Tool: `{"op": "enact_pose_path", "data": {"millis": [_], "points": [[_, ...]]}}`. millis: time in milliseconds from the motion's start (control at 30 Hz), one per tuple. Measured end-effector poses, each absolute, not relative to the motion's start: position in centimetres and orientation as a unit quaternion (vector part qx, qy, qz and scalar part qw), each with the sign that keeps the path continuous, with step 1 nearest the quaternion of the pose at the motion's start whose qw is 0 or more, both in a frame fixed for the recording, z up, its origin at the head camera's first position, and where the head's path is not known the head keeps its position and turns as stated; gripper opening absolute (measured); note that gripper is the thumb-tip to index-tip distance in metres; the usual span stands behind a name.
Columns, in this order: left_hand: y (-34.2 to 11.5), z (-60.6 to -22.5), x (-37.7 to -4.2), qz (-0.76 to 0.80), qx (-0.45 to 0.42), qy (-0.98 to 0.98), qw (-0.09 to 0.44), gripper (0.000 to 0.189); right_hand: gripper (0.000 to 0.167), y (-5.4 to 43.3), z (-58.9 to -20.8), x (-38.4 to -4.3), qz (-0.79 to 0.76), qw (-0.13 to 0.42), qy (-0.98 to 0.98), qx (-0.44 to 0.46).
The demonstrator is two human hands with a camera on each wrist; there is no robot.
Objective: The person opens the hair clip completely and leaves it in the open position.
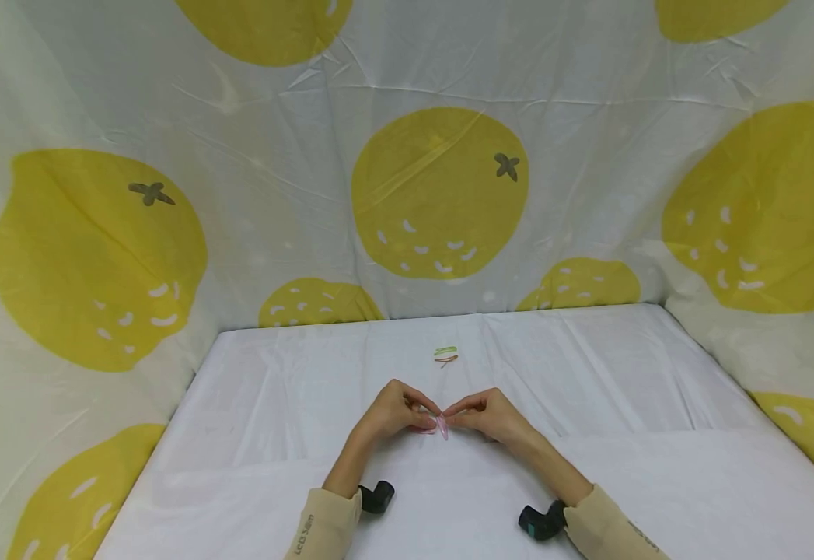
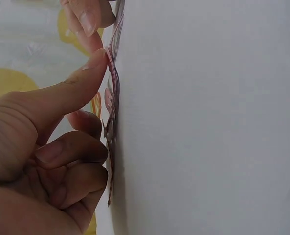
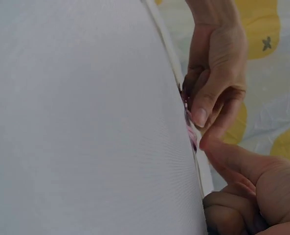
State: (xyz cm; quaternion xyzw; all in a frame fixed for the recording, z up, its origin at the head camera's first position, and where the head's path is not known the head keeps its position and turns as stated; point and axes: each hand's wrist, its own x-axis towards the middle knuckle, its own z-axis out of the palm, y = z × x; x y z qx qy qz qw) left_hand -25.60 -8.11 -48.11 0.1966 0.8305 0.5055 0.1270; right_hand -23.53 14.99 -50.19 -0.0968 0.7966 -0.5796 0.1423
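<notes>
Pink strands (image 1: pixel 442 428) are pinched by left grip (image 1: pixel 394 410) and right grip (image 1: pixel 492 413); beige sleeves (image 1: pixel 331 523) bear blurred lettering (image 1: pixel 305 534).

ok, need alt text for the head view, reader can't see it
A person's left hand and right hand meet in a fingertip grip at thin pink strands, above a white-covered table. Farther back lie a small green strand and a reddish-brown strand; fabric printed with yellow lemons surrounds the table.
</notes>
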Motion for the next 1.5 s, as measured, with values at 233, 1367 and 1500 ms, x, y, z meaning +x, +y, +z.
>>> {"op": "enact_pose_path", "data": {"millis": [233,1367,1500], "points": [[-7.94,-47.97,-25.61,0.49,0.189,0.84,0.136,0.015,0.021,15.01,-50.19,-23.46,-0.579,0.146,0.795,-0.103],[-7.36,-48.2,-25.42,0.469,0.195,0.852,0.127,0.013,0.018,15.65,-49.96,-23.56,-0.558,0.178,0.801,-0.121],[-7.35,-48.2,-25.43,0.47,0.189,0.854,0.12,0.019,0.017,15.6,-50.01,-23.6,-0.557,0.174,0.802,-0.126]]}}
